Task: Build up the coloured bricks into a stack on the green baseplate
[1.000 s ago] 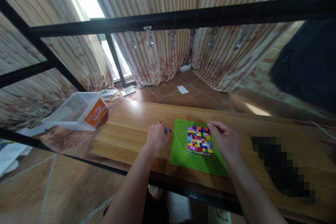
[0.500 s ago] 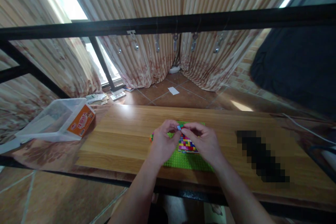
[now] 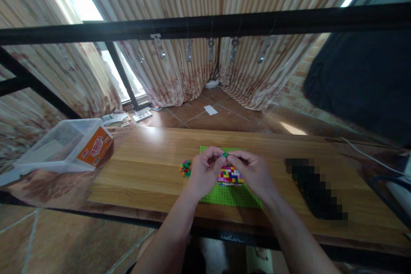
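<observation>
A light green studded baseplate (image 3: 229, 197) lies on the wooden table, bearing a block of multicoloured toy bricks (image 3: 230, 175). Above the far part of this block, my left hand (image 3: 207, 170) and my right hand (image 3: 252, 170) meet with thumbs and fingers closed. Between their fingertips is a small green toy brick (image 3: 225, 155), pinched from both sides. Whether other bricks are joined to it is too small to tell. Just left of my left hand sits a little pile of loose flower-like pieces (image 3: 185, 168) in green, orange and pink, partly hidden by that hand.
A clear plastic bin (image 3: 61, 145) with an orange label stands left of the wooden table board (image 3: 138, 171). On the right lies a dark, pixelated long object (image 3: 316, 190). A black metal bar (image 3: 180, 30) with hanging clips crosses in front of the curtains (image 3: 180, 0).
The pale blue piece seen at my fingertips earlier no longer shows; the green brick does. My left hand has shifted slightly, uncovering more of the loose pile. The view has moved a little.
</observation>
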The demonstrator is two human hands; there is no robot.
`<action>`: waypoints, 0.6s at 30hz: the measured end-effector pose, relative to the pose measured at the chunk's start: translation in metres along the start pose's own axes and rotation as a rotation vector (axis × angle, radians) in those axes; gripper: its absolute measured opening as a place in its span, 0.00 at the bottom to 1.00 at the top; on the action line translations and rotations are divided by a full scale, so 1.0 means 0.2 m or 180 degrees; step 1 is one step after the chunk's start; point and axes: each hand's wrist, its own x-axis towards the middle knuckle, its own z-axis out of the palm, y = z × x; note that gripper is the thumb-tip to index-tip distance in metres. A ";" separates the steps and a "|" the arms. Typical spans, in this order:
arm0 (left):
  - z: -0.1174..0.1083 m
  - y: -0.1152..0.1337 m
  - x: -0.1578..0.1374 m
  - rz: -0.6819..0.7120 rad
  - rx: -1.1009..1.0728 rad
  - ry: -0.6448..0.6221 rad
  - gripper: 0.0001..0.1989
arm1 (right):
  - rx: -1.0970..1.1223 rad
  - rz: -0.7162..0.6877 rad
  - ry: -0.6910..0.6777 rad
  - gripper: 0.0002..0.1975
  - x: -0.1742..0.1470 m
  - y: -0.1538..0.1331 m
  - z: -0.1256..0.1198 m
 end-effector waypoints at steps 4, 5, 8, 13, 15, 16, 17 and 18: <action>0.02 0.00 0.00 -0.0121 -0.0022 -0.0065 0.04 | 0.0343 0.0275 -0.0066 0.10 0.00 0.01 -0.01; 0.02 0.00 0.00 -0.0154 -0.0028 -0.0076 0.04 | 0.0440 0.0343 -0.0081 0.11 0.00 0.01 -0.01; 0.00 0.00 0.00 -0.0215 -0.0050 0.0047 0.05 | 0.0583 0.0493 -0.0015 0.12 0.00 0.01 -0.03; -0.06 -0.07 0.05 -0.0300 -0.0011 0.0795 0.04 | -0.0227 0.0167 0.0332 0.09 0.03 0.05 -0.07; -0.09 -0.11 0.06 -0.0389 0.0166 0.1032 0.04 | -0.0608 -0.0043 0.0392 0.07 0.04 0.07 -0.08; -0.09 -0.13 0.06 -0.0432 0.0265 0.1105 0.03 | -0.0763 -0.0142 0.0405 0.07 0.04 0.08 -0.08; -0.09 -0.14 0.07 -0.0466 0.0341 0.1156 0.03 | -0.0902 -0.0239 0.0418 0.07 0.05 0.10 -0.07; -0.09 -0.15 0.07 -0.0487 0.0386 0.1189 0.03 | -0.1030 -0.0332 0.0439 0.06 0.05 0.11 -0.07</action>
